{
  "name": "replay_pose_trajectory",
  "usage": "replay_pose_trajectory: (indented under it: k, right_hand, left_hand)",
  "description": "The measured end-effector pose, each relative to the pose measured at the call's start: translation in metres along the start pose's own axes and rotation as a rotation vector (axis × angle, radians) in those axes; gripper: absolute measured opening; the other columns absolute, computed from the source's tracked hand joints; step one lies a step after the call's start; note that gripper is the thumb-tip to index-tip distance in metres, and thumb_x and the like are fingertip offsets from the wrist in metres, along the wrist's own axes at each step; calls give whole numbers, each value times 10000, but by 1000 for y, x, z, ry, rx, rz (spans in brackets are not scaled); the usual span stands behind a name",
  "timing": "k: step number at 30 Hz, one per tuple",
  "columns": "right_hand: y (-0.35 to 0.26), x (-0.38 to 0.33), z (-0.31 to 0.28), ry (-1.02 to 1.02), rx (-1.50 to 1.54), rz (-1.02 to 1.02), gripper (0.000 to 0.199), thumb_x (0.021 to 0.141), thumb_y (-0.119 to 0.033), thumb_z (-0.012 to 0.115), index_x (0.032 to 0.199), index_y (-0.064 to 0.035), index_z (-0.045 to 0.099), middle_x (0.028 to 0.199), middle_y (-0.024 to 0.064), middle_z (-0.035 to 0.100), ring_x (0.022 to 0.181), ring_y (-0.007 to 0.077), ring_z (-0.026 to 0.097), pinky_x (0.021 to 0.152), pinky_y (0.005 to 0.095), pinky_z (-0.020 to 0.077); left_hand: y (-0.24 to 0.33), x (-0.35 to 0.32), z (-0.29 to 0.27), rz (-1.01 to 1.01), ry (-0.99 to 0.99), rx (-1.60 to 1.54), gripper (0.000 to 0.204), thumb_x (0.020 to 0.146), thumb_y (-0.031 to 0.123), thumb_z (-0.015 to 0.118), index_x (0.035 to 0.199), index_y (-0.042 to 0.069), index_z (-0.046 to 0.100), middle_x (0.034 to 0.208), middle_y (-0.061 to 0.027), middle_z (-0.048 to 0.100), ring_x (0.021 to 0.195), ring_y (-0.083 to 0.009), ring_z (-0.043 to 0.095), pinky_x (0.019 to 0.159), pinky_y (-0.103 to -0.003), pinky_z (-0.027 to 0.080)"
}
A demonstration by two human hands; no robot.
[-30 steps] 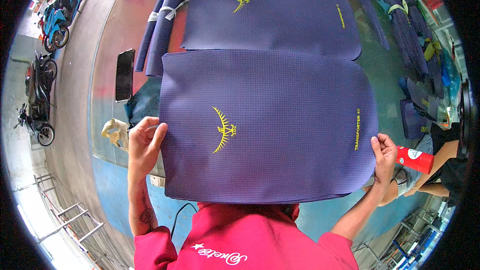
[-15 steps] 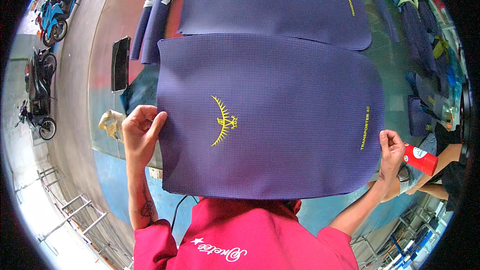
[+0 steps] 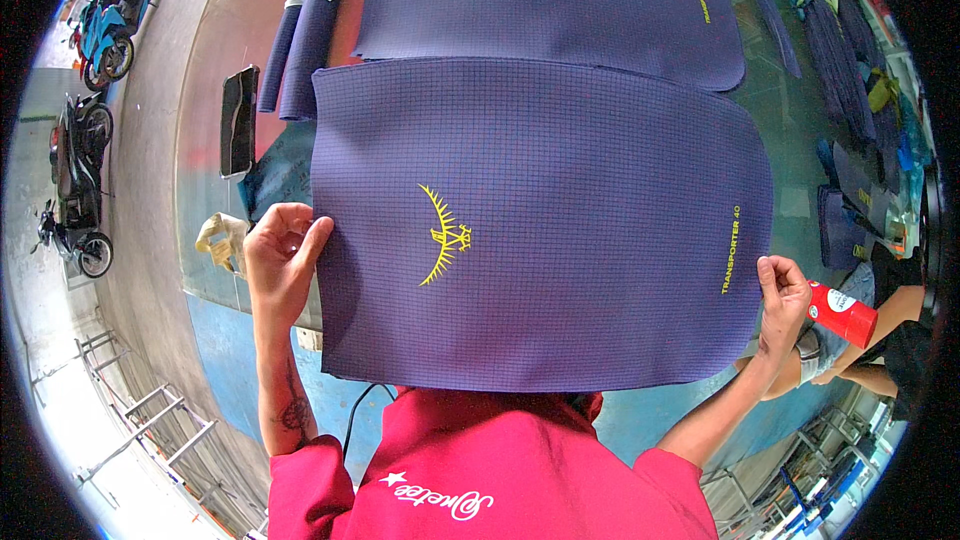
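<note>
A blue-purple fabric panel (image 3: 580, 240) with a fine grid weave, a yellow emblem and small yellow lettering spreads in front of me. Its right-hand corners are rounded. My left hand (image 3: 285, 258) pinches the left edge between thumb and fingers. At the right edge, my right hand (image 3: 786, 292) grips the panel near the lettering, fingers closed. The near edge hangs close to my red shirt (image 3: 520, 470). Just beyond lies a similar printed fabric panel (image 3: 560, 10), partly overlapped by the held one.
Tied fabric rolls (image 3: 318, 35) and a black phone (image 3: 239, 122) lie at the far left of the table. A beige cloth-like item (image 3: 222, 240) is beside my left hand. On the right are a red can-like container (image 3: 843, 315), fabric bundles (image 3: 835, 60) and another person's arm (image 3: 890, 325).
The whole scene sits slightly higher in the picture. The held panel looks a little smoother, its grid showing more clearly. Both hands keep their hold on its edges.
</note>
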State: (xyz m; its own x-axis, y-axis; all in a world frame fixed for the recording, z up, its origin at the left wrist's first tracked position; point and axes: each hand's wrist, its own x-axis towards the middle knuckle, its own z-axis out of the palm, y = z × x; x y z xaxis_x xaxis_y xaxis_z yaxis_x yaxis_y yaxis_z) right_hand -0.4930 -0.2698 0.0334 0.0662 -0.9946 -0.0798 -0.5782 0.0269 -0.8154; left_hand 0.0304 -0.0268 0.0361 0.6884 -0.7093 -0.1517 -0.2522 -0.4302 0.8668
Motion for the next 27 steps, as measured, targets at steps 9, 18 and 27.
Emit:
replay_pose_trajectory:
  k: [9, 18, 27]
  right_hand:
    - [2, 1, -3, -24, 9, -5, 133, 895, -147, 751, 900, -29, 689, 766, -68, 587, 671, 17, 469, 596, 176, 353]
    - [2, 0, -1, 15, 14, -1, 172, 894, -188, 757, 903, -29, 690, 738, -69, 579, 633, 18, 459, 552, 188, 343]
    - [3, -2, -1, 14, 43, -18, 184, 894, -204, 757, 918, -34, 694, 724, -63, 586, 608, 20, 460, 534, 187, 344]
  left_hand:
    - [-3, 1, -1, 36, -14, 12, 143, 898, 92, 729, 968, 55, 611, 768, 50, 569, 616, -12, 497, 482, -181, 374]
    - [2, 0, 0, -6, -17, 21, 130, 920, 129, 712, 976, 56, 621, 782, 47, 597, 612, -9, 499, 472, -184, 377]
    - [4, 0, 0, 21, -15, 67, 109, 942, 138, 686, 975, 53, 626, 762, 45, 593, 595, -9, 488, 467, -184, 373]
